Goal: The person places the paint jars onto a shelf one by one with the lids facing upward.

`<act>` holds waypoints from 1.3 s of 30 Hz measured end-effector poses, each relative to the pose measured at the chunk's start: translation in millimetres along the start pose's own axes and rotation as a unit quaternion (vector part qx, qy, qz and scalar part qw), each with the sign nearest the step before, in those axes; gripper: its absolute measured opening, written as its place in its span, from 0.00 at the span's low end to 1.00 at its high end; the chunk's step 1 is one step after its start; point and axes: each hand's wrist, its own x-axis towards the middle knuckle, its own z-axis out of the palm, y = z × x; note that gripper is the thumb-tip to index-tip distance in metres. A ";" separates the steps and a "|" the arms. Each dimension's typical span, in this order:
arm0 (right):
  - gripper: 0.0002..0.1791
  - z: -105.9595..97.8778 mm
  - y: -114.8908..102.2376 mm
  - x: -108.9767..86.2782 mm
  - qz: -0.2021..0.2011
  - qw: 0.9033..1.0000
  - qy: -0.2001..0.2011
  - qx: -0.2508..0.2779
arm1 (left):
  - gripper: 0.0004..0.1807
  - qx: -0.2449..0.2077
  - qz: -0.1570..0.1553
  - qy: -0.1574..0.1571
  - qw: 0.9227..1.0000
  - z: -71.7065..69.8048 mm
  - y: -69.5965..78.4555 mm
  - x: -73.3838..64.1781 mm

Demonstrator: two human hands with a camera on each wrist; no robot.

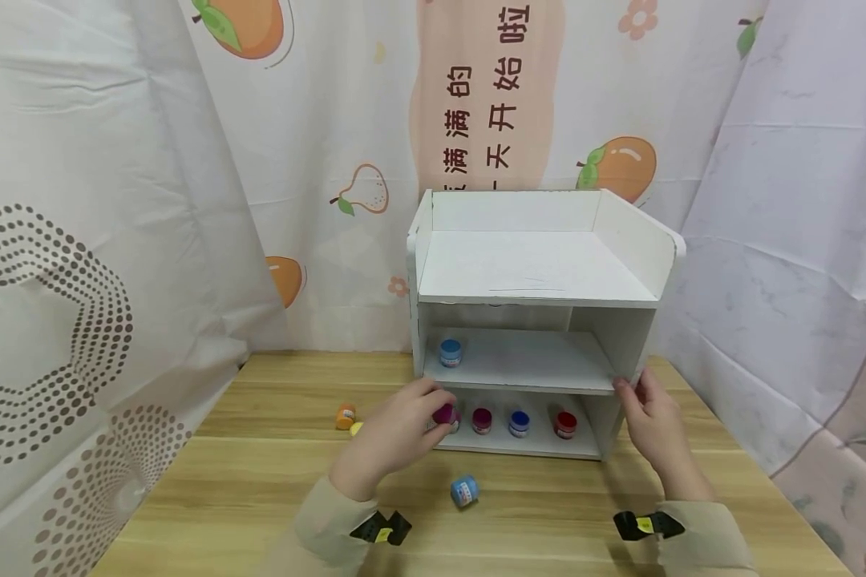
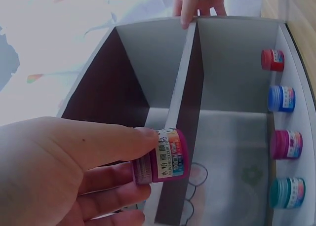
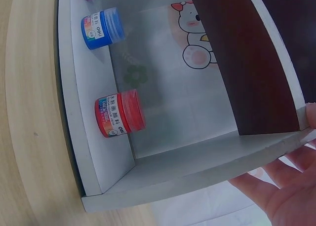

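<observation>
My left hand (image 1: 402, 425) pinches a magenta paint jar (image 2: 170, 154) between thumb and fingers, in front of the left part of a small white shelf unit (image 1: 537, 300). My right hand (image 1: 655, 421) grips the unit's right side panel, thumb at the front edge by the middle board and fingers round the outside. On the bottom board stand a purple-red jar (image 1: 482, 421), a dark blue jar (image 1: 519, 424) and a red jar (image 1: 566, 425). A teal jar (image 2: 288, 192) shows beside them in the left wrist view. A light blue jar (image 1: 451, 353) stands on the middle board.
Another light blue jar (image 1: 465, 491) lies tipped on the wooden table (image 1: 245, 481), in front of the unit. Left of the unit are an orange jar (image 1: 345, 417) and a partly hidden yellow jar (image 1: 356, 429). A printed curtain (image 1: 346, 264) hangs behind.
</observation>
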 end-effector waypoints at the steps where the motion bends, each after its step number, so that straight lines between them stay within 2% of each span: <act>1: 0.22 -0.2 -0.1 -0.3 0.000 1.000 0.000 -0.001 | 0.16 0.005 0.004 0.001 1.000 -0.2 1.8 3.3; 8: 0.22 -1.4 -0.2 -0.7 -0.002 1.000 0.007 -0.007 | 0.15 0.025 0.032 0.008 0.999 -2.1 8.1 28.6; 16: 0.23 -2.0 -1.0 0.8 -0.001 1.000 0.001 -0.004 | 0.16 0.065 0.039 0.009 0.997 -12.3 11.2 56.0; 23: 0.23 -1.9 -0.6 0.7 -0.004 1.000 -0.004 -0.005 | 0.11 0.093 0.051 -0.001 0.994 -17.3 15.6 75.7; 31: 0.22 -1.2 0.1 0.3 -0.004 1.000 -0.005 -0.004 | 0.09 0.096 0.038 -0.030 0.994 -21.4 19.8 97.6; 39: 0.22 -1.3 0.6 0.7 -0.004 1.000 -0.002 -0.003 | 0.04 0.095 0.024 -0.054 0.994 -22.9 15.9 119.8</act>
